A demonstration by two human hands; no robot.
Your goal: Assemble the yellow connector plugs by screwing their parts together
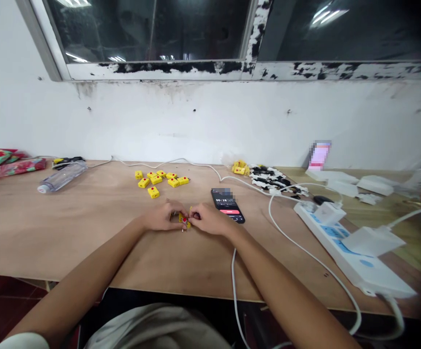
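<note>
Currently held: one small yellow block (183, 219) with a red dot, pinched between the left hand (161, 216) and right hand (210, 218), over the plywood bench (86, 228).
Hands: close together, fingers curled; exact grip partly hidden.
Loose: several yellow blocks (155, 180) beyond the hands, none joined that I can tell.
Far pile: more yellow pieces (240, 167) beside black-and-white parts (272, 178).
Adjacent: smartphone (227, 205) showing a timer, right of the hands.

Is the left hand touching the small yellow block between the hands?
Touching: the head view shows the left hand with its fingertips on the small yellow block.
</note>
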